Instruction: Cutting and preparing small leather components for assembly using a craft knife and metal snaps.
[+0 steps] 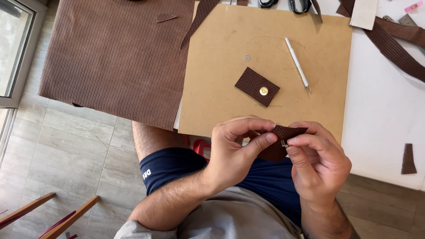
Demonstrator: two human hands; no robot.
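1. Both hands meet just off the near edge of the tabletop (380, 132), above the person's lap, and share one small brown woven patch (283, 140).
2. The left hand (237, 148) pinches the patch's left side, thumb pressed against its face.
3. The right hand (316, 157) grips its right side; thumb and forefinger close on a small silver metal fitting (285, 143) at the patch's edge.
4. The patch's long axis runs tilted, upper right to lower left, between the two hands.
5. Beyond the hands, on a tan board (221, 79), lies a second brown patch (256, 86) with a round brass snap, angled likewise.
6. Farther right of it rests a slim silver craft knife (296, 64), lying diagonally; brown ribbed fabric (115, 57) lies beyond the left hand.
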